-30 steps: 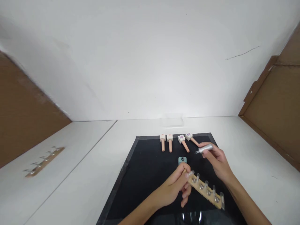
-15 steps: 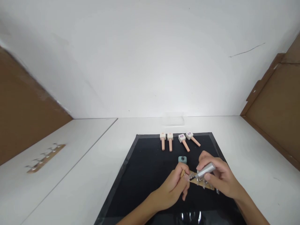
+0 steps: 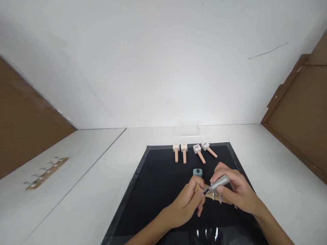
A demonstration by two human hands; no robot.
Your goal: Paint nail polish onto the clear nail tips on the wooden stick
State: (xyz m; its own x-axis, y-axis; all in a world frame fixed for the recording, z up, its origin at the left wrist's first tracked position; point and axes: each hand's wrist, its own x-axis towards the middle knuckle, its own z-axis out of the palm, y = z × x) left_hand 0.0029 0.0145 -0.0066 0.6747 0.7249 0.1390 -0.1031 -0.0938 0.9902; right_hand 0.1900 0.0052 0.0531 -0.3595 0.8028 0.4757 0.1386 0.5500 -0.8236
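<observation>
My left hand (image 3: 186, 206) grips the left end of a narrow wooden strip (image 3: 209, 195) that carries several clear nail tips on small metal stands. Between the thumb and fingers of my right hand (image 3: 240, 192) is a nail polish brush (image 3: 220, 182) with a silver-grey cap. Its dark bristles point down and left, at the nail tip beside my left thumb; whether they touch it I cannot tell. Just beyond my left fingers stands an uncapped teal polish bottle (image 3: 197, 172). My right hand hides part of the strip's right end.
Several white nail polish bottles with peach caps lie along the back of the black mat (image 3: 158, 177). A clear plastic tray (image 3: 187, 130) sits behind it. To the left, another wooden strip (image 3: 48, 174) with nail tips rests on the white table. Brown cardboard panels (image 3: 298, 119) stand at both sides.
My right hand and the brush have shifted slightly left, bringing the bristles closer to my left thumb. The whole view has also moved a little. Both hands keep their holds.
</observation>
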